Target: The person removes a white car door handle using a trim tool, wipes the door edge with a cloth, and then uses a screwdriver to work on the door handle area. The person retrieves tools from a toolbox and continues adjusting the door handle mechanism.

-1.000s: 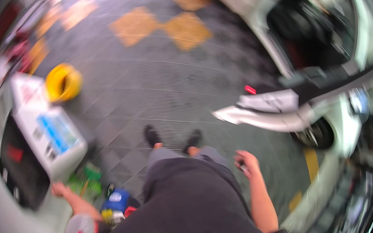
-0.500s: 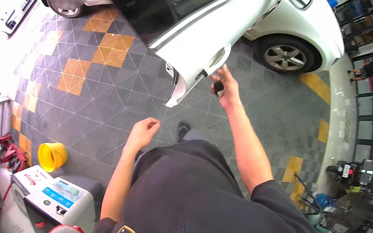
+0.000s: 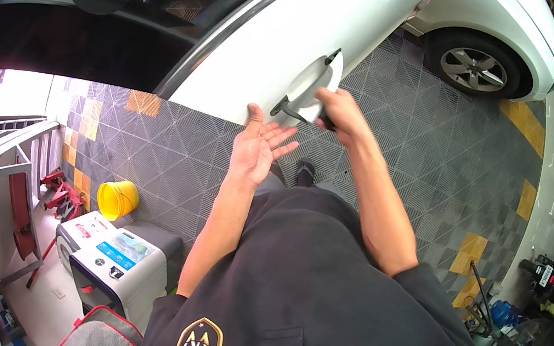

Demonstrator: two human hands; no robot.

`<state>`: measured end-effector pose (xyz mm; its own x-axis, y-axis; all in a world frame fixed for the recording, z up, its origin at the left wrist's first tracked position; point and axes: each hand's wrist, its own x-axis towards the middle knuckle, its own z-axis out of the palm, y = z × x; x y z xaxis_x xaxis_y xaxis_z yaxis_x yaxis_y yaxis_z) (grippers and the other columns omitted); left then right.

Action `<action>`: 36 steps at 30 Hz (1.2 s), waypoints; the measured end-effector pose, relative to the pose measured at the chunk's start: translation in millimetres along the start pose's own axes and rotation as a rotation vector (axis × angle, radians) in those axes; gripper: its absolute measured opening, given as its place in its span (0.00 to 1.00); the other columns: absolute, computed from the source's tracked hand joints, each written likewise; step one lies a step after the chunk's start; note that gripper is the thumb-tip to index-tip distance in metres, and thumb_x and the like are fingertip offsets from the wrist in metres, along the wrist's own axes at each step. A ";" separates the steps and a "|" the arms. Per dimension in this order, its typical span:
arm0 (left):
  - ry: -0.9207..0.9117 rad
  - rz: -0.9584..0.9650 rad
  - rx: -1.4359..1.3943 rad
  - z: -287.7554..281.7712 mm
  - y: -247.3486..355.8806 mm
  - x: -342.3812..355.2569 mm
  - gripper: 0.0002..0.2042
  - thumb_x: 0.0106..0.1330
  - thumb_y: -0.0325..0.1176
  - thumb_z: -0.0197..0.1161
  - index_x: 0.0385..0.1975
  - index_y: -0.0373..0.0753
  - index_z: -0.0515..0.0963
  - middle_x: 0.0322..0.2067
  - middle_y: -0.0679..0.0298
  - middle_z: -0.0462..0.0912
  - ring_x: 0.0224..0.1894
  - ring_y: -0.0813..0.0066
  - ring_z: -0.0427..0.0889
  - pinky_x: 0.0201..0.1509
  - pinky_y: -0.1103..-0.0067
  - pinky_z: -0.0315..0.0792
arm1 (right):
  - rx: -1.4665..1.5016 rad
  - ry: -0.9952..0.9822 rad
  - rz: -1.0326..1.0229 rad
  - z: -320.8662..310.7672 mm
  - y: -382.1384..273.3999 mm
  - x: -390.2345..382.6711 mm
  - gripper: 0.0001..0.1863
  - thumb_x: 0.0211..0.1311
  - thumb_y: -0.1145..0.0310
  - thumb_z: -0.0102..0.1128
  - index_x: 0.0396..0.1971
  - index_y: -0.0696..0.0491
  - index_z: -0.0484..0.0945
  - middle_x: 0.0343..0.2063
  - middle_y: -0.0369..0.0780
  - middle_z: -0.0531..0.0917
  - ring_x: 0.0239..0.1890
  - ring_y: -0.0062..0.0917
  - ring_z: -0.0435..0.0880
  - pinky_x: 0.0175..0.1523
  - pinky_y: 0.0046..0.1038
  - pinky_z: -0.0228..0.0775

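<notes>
A white car door point(image 3: 252, 55) slants across the upper middle, its dark window toward the upper left. Its white door handle point(image 3: 335, 74) stands out from the panel, with black parts showing at both ends. My right hand point(image 3: 347, 117) is closed around the near end of that handle. A small black object point(image 3: 326, 122), partly hidden, shows under its fingers; I cannot tell its kind. My left hand point(image 3: 258, 147) is open, palm up and fingers spread, just below the door edge near the handle's near end. Nothing lies in it.
A car wheel point(image 3: 473, 70) stands at the upper right. On the left are a yellow bucket point(image 3: 117, 200), a grey-and-white machine point(image 3: 122, 261) and a metal frame rack point(image 3: 7, 183). Tools and equipment point(image 3: 550, 285) line the right side. Grey and orange tiles point(image 3: 151, 154) cover the floor.
The door now appears nearer and larger. My right hand has gone from beside the handle to gripping it. My left hand has risen to the door and opened from a loose curl.
</notes>
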<state>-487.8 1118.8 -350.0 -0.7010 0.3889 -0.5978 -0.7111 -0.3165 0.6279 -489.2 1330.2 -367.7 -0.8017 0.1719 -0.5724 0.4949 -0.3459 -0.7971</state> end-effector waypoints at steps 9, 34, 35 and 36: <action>0.096 -0.001 -0.159 17.3 -8.7 22.9 0.46 0.72 0.52 0.62 0.68 0.15 0.46 0.69 0.32 0.56 0.71 0.42 0.63 0.70 0.54 0.65 | -0.109 -0.080 0.054 -12.4 -11.2 -8.1 0.17 0.68 0.64 0.56 0.38 0.66 0.78 0.24 0.40 0.83 0.14 0.16 0.76 0.18 0.20 0.69; 0.042 -0.035 -0.187 25.4 -17.9 27.5 0.27 0.76 0.45 0.53 0.66 0.31 0.63 0.62 0.53 0.75 0.64 0.65 0.74 0.61 0.69 0.71 | -1.782 -0.247 0.333 -74.5 -146.3 66.6 0.10 0.48 0.72 0.59 0.27 0.62 0.84 0.21 0.44 0.86 0.17 0.32 0.82 0.22 0.38 0.74; 0.066 -0.049 -0.219 27.3 -17.8 25.9 0.26 0.76 0.44 0.52 0.65 0.31 0.63 0.61 0.53 0.75 0.63 0.65 0.75 0.61 0.69 0.71 | -1.885 -0.202 0.277 -72.0 -139.0 71.6 0.10 0.48 0.73 0.59 0.27 0.65 0.84 0.19 0.46 0.85 0.14 0.32 0.81 0.19 0.37 0.74; 0.091 -0.055 -0.254 28.6 -15.5 27.0 0.25 0.76 0.43 0.51 0.65 0.31 0.64 0.61 0.53 0.76 0.63 0.65 0.76 0.61 0.69 0.71 | -1.835 -0.217 0.287 -67.9 -136.5 67.9 0.10 0.48 0.72 0.59 0.26 0.64 0.83 0.19 0.45 0.84 0.16 0.32 0.82 0.20 0.38 0.75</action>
<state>-494.1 1158.9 -361.6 -0.6551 0.3356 -0.6769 -0.7309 -0.5085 0.4552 -588.4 1451.7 -310.8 -0.5896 0.1391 -0.7956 0.1841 0.9823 0.0354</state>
